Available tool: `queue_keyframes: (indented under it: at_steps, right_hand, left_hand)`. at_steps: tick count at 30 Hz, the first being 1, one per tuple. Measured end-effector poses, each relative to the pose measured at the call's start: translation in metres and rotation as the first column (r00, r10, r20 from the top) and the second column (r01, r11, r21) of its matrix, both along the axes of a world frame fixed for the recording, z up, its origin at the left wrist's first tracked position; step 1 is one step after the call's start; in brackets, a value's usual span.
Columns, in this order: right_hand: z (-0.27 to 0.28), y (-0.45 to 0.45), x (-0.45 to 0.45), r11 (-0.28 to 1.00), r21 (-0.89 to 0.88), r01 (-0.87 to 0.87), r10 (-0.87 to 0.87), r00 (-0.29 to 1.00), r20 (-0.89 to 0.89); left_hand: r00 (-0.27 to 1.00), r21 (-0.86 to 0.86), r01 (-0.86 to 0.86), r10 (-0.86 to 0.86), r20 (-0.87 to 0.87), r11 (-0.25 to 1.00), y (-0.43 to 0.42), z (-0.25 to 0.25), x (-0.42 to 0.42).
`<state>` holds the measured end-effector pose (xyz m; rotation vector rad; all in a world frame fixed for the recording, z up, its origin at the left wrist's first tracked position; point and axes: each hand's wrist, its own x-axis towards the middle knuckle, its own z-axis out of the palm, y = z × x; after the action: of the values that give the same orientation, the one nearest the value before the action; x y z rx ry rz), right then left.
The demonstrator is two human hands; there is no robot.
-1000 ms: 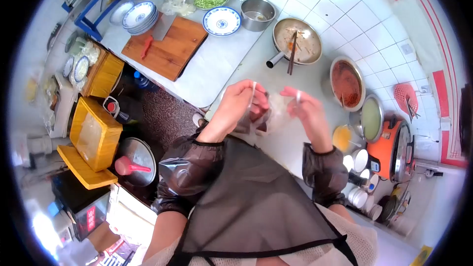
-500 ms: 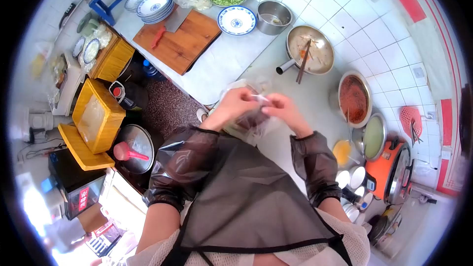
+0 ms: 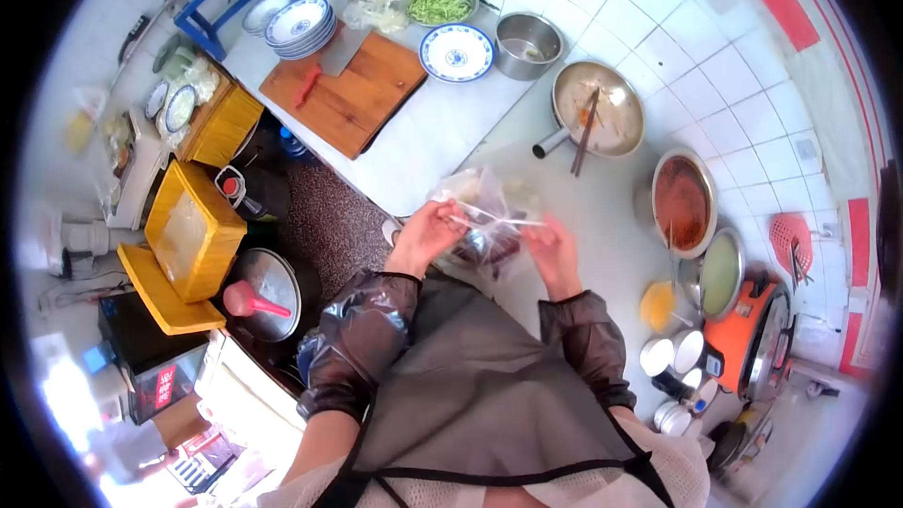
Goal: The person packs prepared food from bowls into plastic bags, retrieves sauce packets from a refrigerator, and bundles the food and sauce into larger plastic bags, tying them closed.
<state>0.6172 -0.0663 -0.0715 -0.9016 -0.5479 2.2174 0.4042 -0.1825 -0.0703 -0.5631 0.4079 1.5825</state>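
Observation:
A clear plastic bag [image 3: 487, 190] with something dark red inside sits on the counter in front of me. My left hand [image 3: 432, 233] pinches one twisted end of the bag's top. On the other side my right hand [image 3: 553, 249] grips the opposite end, and the two ends stretch tight between them, crossing over the bag. Both hands are closed on the plastic. What exactly the bag contains I cannot make out.
A cutting board [image 3: 350, 99] with a cleaver [image 3: 342, 53] lies ahead left. A plate [image 3: 456, 53], a steel pot [image 3: 528, 44] and a frying pan [image 3: 598, 105] with chopsticks stand beyond. To the right are a bowl of red paste [image 3: 681, 202] and an orange rice cooker [image 3: 750, 334].
My hands have moved apart, from close together over the bag to either side of it, pulling the ends of its top taut. My view has shifted slightly.

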Motion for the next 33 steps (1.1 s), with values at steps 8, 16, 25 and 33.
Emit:
queue_keyframes:
  at_steps: [8,16,25,33]
  right_hand:
    - [0.048,-0.026,-0.034,0.643,0.574,-0.506,0.312,0.858,0.407]
    - [0.048,-0.008,0.009,0.320,0.558,-0.766,0.149,0.622,0.769]
    - [0.094,-0.030,0.012,-0.571,0.160,-0.805,-0.341,0.410,0.846]
    - [0.136,-0.114,-0.282,0.084,0.908,-0.410,-0.141,0.898,0.418]
  left_hand:
    - [0.587,-0.163,0.495,-0.466,-0.662,0.854,0.016,0.052,0.013]
    - [0.948,-0.116,0.320,-0.318,0.031,0.940,0.022,0.011,-0.024]
    - [-0.465,0.103,0.480,0.352,-0.812,0.871,-0.004,-0.013,-0.032]
    - [0.812,0.233,-0.134,0.242,-0.531,0.963,-0.192,-0.024,-0.194]
